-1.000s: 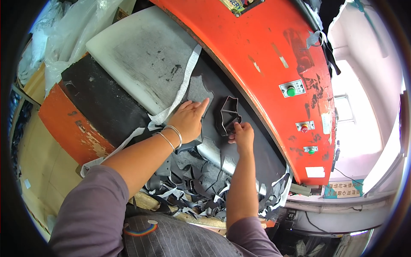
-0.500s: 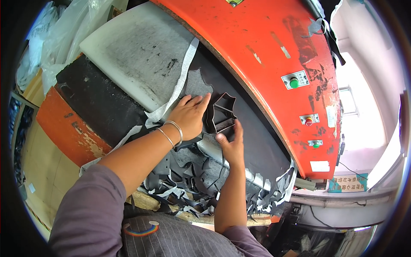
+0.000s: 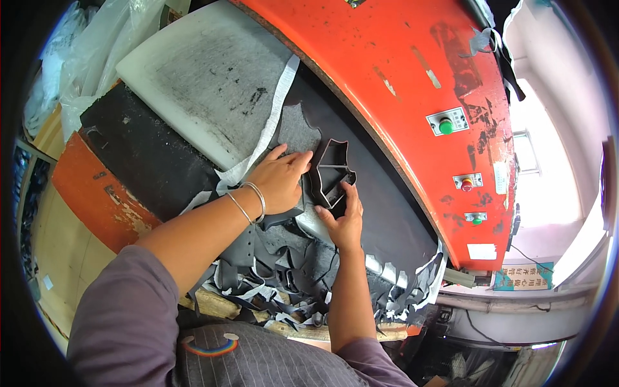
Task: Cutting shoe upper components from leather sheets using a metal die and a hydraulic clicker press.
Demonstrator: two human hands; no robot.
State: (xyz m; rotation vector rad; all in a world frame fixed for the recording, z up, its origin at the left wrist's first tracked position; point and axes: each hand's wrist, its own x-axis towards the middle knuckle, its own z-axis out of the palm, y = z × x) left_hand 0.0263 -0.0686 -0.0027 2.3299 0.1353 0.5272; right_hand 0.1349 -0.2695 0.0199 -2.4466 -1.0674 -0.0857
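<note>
A dark metal cutting die (image 3: 334,166), an angular outline with inner crossbars, stands on a sheet of black material (image 3: 380,193). My right hand (image 3: 345,226) grips its near end, fingers on the right side and thumb by the lower left corner. Just left of the die, my left hand (image 3: 276,182) lies with its fingers stretched out over the material, holding nothing. Beyond those fingers a grey cut-out gap (image 3: 298,128) shows the layer beneath. Black offcuts (image 3: 284,258) are heaped between my forearms.
An orange machine beam (image 3: 400,77) with green and red buttons runs along the far right side. A thick pale cutting board (image 3: 206,77) sits at upper left, edged by a white strip (image 3: 277,109). Clear plastic bags (image 3: 109,51) lie farther left.
The die has turned slightly, its near end swinging left and toward me. My right hand has shifted a little left and nearer along with it; my left hand has drawn back slightly.
</note>
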